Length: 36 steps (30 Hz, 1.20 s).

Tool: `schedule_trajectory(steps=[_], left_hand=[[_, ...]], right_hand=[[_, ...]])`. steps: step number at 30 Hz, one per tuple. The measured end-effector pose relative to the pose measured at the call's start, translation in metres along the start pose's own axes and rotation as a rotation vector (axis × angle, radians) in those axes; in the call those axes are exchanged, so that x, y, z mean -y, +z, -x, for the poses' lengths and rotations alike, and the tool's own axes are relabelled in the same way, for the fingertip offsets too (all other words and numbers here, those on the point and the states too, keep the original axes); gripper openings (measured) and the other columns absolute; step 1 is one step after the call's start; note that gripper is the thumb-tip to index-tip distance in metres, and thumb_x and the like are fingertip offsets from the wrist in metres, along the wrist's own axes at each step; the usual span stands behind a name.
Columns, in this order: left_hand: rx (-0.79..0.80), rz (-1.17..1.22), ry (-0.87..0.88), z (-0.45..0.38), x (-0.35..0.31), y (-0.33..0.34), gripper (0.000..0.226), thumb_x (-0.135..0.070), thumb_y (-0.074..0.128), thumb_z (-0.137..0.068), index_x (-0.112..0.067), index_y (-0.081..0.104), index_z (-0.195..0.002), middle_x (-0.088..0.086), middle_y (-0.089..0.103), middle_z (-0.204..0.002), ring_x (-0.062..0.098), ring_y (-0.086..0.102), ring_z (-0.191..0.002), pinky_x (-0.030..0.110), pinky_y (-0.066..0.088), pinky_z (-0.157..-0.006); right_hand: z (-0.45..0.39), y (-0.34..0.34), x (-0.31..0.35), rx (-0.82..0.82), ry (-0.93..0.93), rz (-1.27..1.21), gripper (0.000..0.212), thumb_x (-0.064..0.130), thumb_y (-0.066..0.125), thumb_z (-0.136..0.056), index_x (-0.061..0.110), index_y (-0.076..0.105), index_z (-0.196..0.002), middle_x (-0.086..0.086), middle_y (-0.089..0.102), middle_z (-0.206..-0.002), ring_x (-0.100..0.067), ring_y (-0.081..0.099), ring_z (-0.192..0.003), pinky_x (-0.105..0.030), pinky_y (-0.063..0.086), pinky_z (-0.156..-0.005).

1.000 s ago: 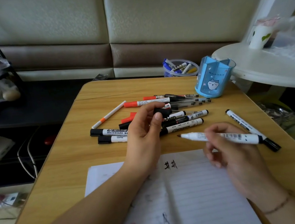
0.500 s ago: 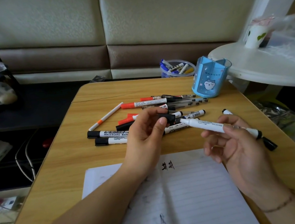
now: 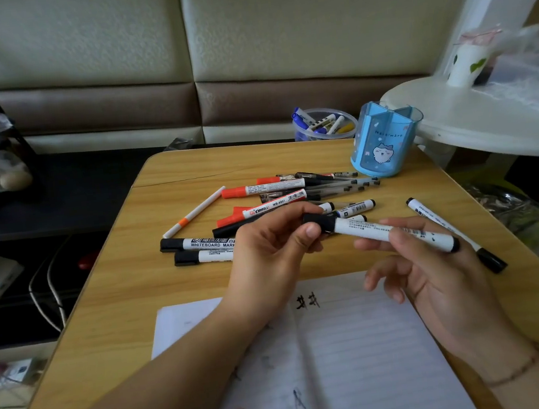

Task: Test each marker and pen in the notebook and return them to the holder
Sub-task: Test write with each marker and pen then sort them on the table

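Observation:
My right hand (image 3: 439,271) holds a white marker (image 3: 390,232) by its barrel above the table. My left hand (image 3: 273,248) pinches the marker's black cap (image 3: 319,222), which sits on the marker's tip. Below both hands lies the open lined notebook (image 3: 357,346) with black test marks near its top. A pile of markers and pens (image 3: 281,202) lies on the table beyond my hands. The blue holder (image 3: 384,142) stands at the back right of the table, and nothing shows inside it.
One more white marker with a black cap (image 3: 492,258) lies to the right of my right hand. A clear tub of markers (image 3: 323,126) stands behind the table's far edge. A white round table (image 3: 488,119) overhangs the back right corner.
My right hand swung the marker's tip up and left to my left hand. The black cap, held in my left fingers, now sits on the tip.

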<state>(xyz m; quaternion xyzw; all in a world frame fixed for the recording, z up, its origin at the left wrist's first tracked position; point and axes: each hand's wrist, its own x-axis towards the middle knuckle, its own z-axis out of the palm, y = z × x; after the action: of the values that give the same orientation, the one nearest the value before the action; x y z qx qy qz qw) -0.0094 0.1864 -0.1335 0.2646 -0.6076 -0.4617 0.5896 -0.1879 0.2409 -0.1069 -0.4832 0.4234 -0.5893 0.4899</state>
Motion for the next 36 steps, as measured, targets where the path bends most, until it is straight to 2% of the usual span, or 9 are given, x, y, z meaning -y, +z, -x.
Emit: schedule_trajectory(steps=[7,13,17,21,24,27,30,33,36], left_hand=[[-0.006,-0.077,0.046,0.001,-0.001,0.002,0.021,-0.007,0.061,-0.09,-0.024,0.07,-0.098,-0.005,0.069,-0.078,0.012,0.062,-0.068,0.027,0.056,-0.07],[0.017,-0.164,0.107,0.001,-0.003,0.001,0.024,-0.006,0.061,-0.092,-0.027,0.068,-0.1,0.008,0.068,-0.082,0.026,0.063,-0.071,0.041,0.057,-0.073],[0.028,-0.192,0.121,0.003,-0.003,0.003,0.025,-0.006,0.061,-0.091,-0.028,0.069,-0.098,-0.007,0.069,-0.084,0.009,0.063,-0.07,0.025,0.054,-0.072],[0.003,-0.193,0.069,0.003,0.002,0.007,0.022,-0.009,0.062,-0.091,-0.029,0.067,-0.099,-0.01,0.068,-0.081,0.005,0.063,-0.074,0.022,0.051,-0.074],[-0.011,-0.252,0.08,0.004,0.004,0.007,0.02,-0.014,0.065,-0.089,-0.029,0.066,-0.102,-0.016,0.069,-0.084,0.002,0.066,-0.082,0.018,0.049,-0.078],[-0.005,-0.315,0.15,0.006,0.004,0.006,0.022,-0.01,0.068,-0.088,-0.021,0.068,-0.107,-0.007,0.073,-0.095,0.008,0.069,-0.092,0.023,0.052,-0.082],[-0.025,-0.376,0.238,0.007,0.002,0.007,0.033,-0.011,0.071,-0.086,-0.018,0.066,-0.118,-0.004,0.072,-0.102,0.009,0.068,-0.093,0.026,0.053,-0.081],[-0.073,-0.312,0.257,0.007,0.002,0.007,0.037,-0.007,0.065,-0.091,-0.01,0.059,-0.128,0.001,0.069,-0.111,0.019,0.067,-0.1,0.032,0.054,-0.085],[-0.094,-0.275,0.218,0.007,0.002,0.005,0.034,-0.003,0.06,-0.093,-0.006,0.057,-0.128,0.0,0.068,-0.11,0.021,0.065,-0.105,0.032,0.053,-0.087]], right_hand=[[-0.001,0.001,-0.003,-0.018,0.016,0.026,0.017,0.035,0.065,-0.074,0.025,0.071,-0.086,-0.018,0.074,-0.097,-0.029,0.065,-0.054,-0.024,0.037,-0.039],[-0.001,-0.002,-0.002,-0.029,0.077,0.032,0.02,0.035,0.065,-0.074,0.023,0.071,-0.089,-0.016,0.075,-0.098,-0.025,0.061,-0.049,-0.023,0.035,-0.039],[-0.001,-0.004,-0.002,-0.065,0.127,0.006,0.034,0.036,0.067,-0.072,0.012,0.067,-0.095,-0.017,0.074,-0.095,-0.022,0.06,-0.047,-0.023,0.033,-0.038],[-0.003,-0.01,0.0,-0.02,0.104,-0.012,0.04,0.047,0.083,-0.06,0.02,0.074,-0.088,-0.016,0.073,-0.092,-0.019,0.059,-0.055,-0.022,0.036,-0.039],[-0.005,-0.025,0.005,-0.036,-0.068,0.244,0.052,0.061,0.082,-0.054,0.024,0.077,-0.09,-0.006,0.069,-0.072,-0.015,0.055,-0.059,-0.022,0.041,-0.043],[-0.008,-0.037,0.004,0.026,-0.266,0.651,0.03,0.055,0.074,-0.069,0.037,0.075,-0.093,0.01,0.072,-0.082,-0.01,0.065,-0.072,-0.019,0.051,-0.053],[-0.011,-0.043,-0.004,-0.001,-0.317,0.9,0.018,0.052,0.072,-0.074,0.043,0.072,-0.089,0.015,0.069,-0.084,-0.009,0.061,-0.087,-0.013,0.049,-0.065],[-0.015,-0.053,-0.002,-0.219,-0.368,0.987,0.015,0.042,0.072,-0.073,0.036,0.069,-0.087,0.022,0.064,-0.085,-0.005,0.056,-0.089,-0.011,0.044,-0.07],[-0.02,-0.074,-0.003,-0.432,-0.291,1.08,0.015,0.037,0.074,-0.073,0.03,0.071,-0.085,0.01,0.068,-0.088,-0.02,0.059,-0.099,-0.024,0.045,-0.071]])
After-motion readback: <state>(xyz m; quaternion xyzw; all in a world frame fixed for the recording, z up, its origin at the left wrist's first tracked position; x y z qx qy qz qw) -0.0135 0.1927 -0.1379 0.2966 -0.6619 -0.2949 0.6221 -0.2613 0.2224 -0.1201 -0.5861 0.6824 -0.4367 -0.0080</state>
